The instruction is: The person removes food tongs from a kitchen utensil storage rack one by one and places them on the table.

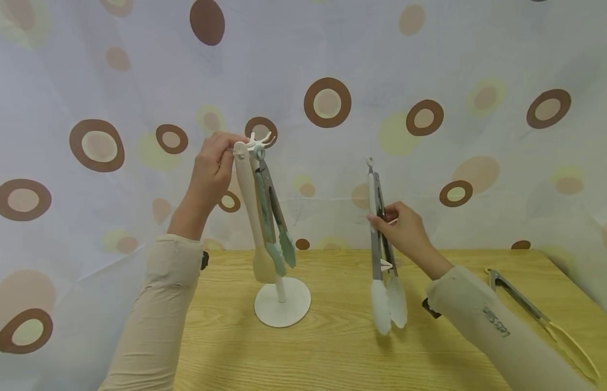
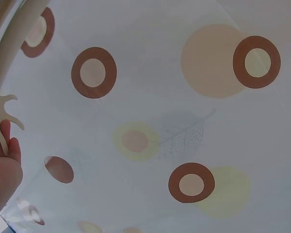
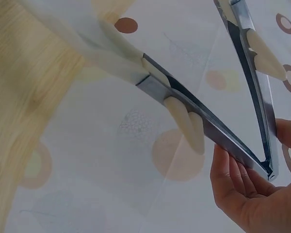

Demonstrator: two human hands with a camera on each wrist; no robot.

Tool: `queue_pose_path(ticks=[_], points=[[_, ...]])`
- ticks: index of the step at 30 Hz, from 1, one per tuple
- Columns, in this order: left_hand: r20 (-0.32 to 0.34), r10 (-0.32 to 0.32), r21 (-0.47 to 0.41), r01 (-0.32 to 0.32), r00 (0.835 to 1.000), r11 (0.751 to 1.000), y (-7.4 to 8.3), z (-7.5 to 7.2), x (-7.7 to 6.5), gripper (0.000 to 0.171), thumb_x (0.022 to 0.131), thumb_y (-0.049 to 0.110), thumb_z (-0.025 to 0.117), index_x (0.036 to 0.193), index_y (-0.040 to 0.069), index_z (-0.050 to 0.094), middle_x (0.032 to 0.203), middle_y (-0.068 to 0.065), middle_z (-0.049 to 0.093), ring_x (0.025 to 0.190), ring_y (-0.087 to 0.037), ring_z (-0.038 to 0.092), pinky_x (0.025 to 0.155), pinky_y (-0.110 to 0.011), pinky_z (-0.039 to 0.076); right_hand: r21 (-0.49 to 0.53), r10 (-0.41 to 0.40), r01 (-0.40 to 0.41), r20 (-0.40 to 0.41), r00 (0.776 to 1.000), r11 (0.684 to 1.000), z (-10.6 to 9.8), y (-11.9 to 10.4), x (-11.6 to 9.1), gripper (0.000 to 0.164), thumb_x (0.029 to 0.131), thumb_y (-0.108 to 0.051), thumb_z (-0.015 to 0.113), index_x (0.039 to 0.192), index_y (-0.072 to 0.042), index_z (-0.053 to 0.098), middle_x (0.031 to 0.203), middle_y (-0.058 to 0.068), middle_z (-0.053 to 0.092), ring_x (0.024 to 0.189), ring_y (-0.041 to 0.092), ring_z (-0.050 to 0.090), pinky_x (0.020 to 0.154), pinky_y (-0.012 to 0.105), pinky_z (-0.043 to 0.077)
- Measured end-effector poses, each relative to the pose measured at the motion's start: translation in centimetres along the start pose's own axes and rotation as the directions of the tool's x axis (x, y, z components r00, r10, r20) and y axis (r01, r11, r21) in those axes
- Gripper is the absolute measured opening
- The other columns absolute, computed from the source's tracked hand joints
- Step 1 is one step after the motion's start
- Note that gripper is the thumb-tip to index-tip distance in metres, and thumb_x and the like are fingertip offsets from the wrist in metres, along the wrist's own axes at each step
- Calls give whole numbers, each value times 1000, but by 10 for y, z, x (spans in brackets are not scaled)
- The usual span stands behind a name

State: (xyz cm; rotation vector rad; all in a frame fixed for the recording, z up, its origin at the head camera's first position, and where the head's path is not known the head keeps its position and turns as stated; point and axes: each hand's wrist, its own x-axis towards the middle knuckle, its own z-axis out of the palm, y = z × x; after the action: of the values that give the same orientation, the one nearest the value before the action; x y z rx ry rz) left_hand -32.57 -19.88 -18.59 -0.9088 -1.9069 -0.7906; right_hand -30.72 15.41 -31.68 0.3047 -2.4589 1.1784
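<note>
In the head view, the left hand [image 1: 214, 160] is raised to the hooked top of the white stand [image 1: 282, 312], its fingers bent in against it, and the stand's round base rests on the wooden table [image 1: 332, 353]. A cream utensil [image 1: 253, 217] and green-tipped tongs [image 1: 279, 212] hang from the stand, side by side. The right hand [image 1: 406, 228] pinches the white-tipped tongs [image 1: 375, 250] between thumb and fingers, holding them nearly upright, well apart from the stand, tips down over the table. Yellow-tipped tongs [image 1: 523, 304] lie on the table at the right, and a patterned curtain [image 1: 293, 60] hangs behind. In the left wrist view, fingertips are curled round a pale prong [image 2: 8, 116] of the stand at the left edge; most of that hand is out of sight. In the right wrist view, fingers and thumb grip the two arms of the white-tipped tongs near the hinged end, the arms spread in a V
</note>
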Motion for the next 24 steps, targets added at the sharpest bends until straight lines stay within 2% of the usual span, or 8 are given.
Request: queue_pose_path(ticks=[7,24], points=[[-4,-1,-3,0,1000,1000,0,0,0,29,95,0,39,105,-1,66,106,-17,62,102,-32,49,89,-43,36,-46,14,-13,12,1000,999,-3,9,-2,44,93,-31,62,108,9,54,97,23,61,79,30,61,63,33,49],[0,14,0,-14,1000,1000,0,0,0,28,95,-1,40,105,-2,65,104,-17,62,101,-32,51,92,-42,34,-124,46,-38,64,997,992,-22,23,-9,47,94,-33,60,107,12,53,95,25,60,80,33,59,70,44,49]])
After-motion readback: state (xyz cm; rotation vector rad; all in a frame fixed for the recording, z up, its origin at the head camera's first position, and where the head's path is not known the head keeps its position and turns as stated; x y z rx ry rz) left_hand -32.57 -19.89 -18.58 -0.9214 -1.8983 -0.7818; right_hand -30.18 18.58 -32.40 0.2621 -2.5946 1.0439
